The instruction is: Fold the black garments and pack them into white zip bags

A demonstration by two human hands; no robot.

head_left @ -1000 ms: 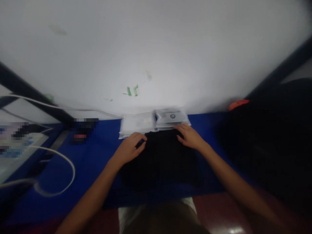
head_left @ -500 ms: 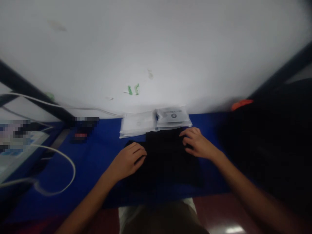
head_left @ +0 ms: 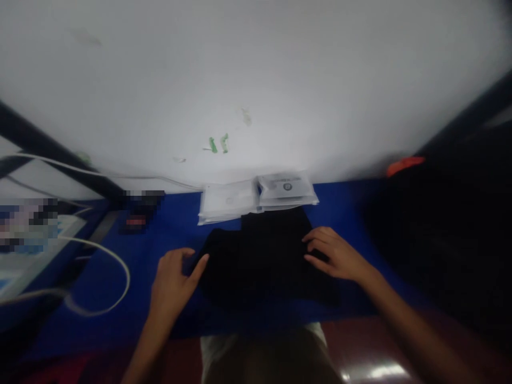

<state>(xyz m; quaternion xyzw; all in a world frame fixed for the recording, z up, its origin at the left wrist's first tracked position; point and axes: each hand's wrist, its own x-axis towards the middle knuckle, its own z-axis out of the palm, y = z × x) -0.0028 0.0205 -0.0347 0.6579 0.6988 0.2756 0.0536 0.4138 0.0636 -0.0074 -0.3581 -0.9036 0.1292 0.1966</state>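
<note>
Black cloth [head_left: 268, 261] lies spread on the blue table, its folds hard to make out in the dim light. At its left edge is my left hand [head_left: 174, 280], thumb and fingers apart, with nothing in it. My right hand [head_left: 334, 253] rests on the cloth's right side, fingers spread and fingertips touching the fabric. Just beyond the cloth's far edge lie two piles of pale plastic packets: a plain left one [head_left: 229, 201] and a right one [head_left: 287, 189] with a dark round logo.
The blue table [head_left: 156, 256] meets a white wall [head_left: 280, 106]. A white cable [head_left: 127, 277] loops at the left, near blurred-out items. A large black mass [head_left: 448, 240] fills the right side, with an orange piece [head_left: 405, 165] on top.
My left hand has moved left off the cloth's top to its left edge, and its thumb has spread. My right hand has slid slightly down along the right side.
</note>
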